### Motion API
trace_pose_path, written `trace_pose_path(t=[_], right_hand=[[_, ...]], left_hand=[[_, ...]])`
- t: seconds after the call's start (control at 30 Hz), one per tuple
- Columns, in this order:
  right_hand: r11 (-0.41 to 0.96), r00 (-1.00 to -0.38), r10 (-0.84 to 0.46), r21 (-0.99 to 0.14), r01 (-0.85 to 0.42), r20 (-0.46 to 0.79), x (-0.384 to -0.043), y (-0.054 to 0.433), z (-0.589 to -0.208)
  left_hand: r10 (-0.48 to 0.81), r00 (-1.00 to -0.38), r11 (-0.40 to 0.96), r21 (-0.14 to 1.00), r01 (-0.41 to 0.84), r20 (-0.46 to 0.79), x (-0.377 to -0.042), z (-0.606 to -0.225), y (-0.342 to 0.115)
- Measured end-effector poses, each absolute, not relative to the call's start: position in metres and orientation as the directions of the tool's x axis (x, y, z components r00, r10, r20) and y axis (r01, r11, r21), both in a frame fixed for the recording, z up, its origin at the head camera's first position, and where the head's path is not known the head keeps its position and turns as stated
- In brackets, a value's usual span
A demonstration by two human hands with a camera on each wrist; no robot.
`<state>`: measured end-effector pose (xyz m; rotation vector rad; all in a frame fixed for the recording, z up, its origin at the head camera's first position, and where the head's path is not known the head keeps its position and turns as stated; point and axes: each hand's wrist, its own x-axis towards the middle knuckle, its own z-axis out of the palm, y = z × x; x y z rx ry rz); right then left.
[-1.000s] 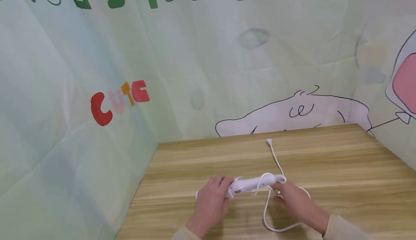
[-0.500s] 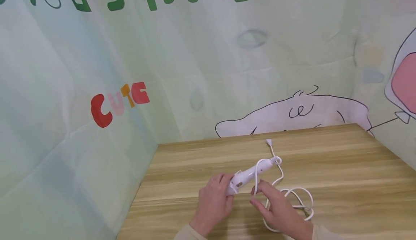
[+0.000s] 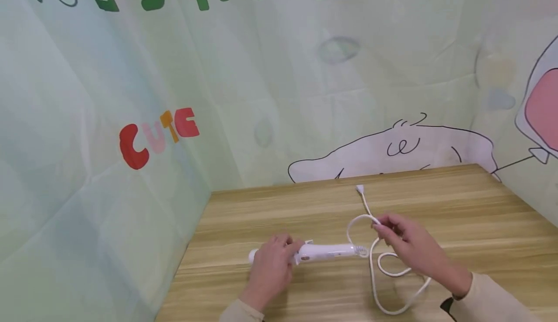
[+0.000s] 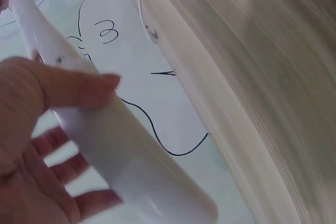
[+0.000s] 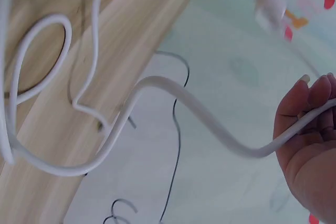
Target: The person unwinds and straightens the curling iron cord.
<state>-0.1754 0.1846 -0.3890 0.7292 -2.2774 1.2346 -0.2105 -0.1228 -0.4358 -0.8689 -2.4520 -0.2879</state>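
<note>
A white curling iron (image 3: 329, 251) lies across my left hand's grip in the head view, its cord end pointing right. My left hand (image 3: 271, 266) holds it around the barrel; in the left wrist view the thumb crosses over the smooth white body (image 4: 131, 145). Right of the handle, my right hand (image 3: 414, 245) pinches the white cord (image 3: 392, 313) between thumb and fingers. From the coiled strain relief (image 3: 361, 251) the cord arches up to those fingertips. In the right wrist view the cord (image 5: 210, 124) runs out of the curled fingers in a wavy line.
The wooden table (image 3: 244, 215) carries loose loops of cord below the right hand. The cord's plug (image 3: 360, 190) lies near the back edge. A pale green printed cloth (image 3: 261, 94) hangs behind and along the sides.
My right hand has moved up and right from the handle, drawing the cord along. The cord loop that crossed the handle is off it. The handle, tilted up half a second ago, is nearly level.
</note>
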Motion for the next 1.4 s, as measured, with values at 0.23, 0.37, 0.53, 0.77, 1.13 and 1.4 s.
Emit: trace_pose_path(t=[0.23, 0.37, 0.53, 0.77, 1.13, 1.4], right_hand=[[0.496, -0.809, -0.246, -0.647, -0.579, 0.535, -0.189, 0.208, -0.419], [0.552, -0.810, -0.264, -0.606, -0.572, 0.524, -0.189, 0.219, -0.442], [0.725, -0.797, -0.149, -0.484, -0.490, 0.585, -0.187, 0.237, -0.445], [0.779, -0.940, 0.041, -0.600, -0.183, 0.339, -0.185, 0.265, -0.419], [0.800, -0.876, 0.013, -0.530, -0.281, 0.482, -0.181, 0.319, -0.382], [0.914, -0.823, -0.103, -0.273, -0.299, 0.558, -0.188, 0.355, -0.380]], left_hand=[[0.555, -0.649, 0.564, 0.338, 0.753, 0.520, -0.208, -0.434, -0.127], [0.380, -0.748, 0.424, 0.616, 0.664, 0.544, -0.205, -0.424, -0.129], [0.155, -0.848, 0.250, 0.810, 0.531, 0.508, -0.206, -0.407, -0.140], [-0.016, -0.916, 0.147, 0.908, 0.393, 0.400, -0.203, -0.390, -0.151], [-0.162, -0.980, 0.022, 0.993, 0.112, 0.114, -0.211, -0.377, -0.189], [-0.115, -0.991, 0.165, 0.983, -0.083, -0.064, -0.216, -0.395, -0.214]])
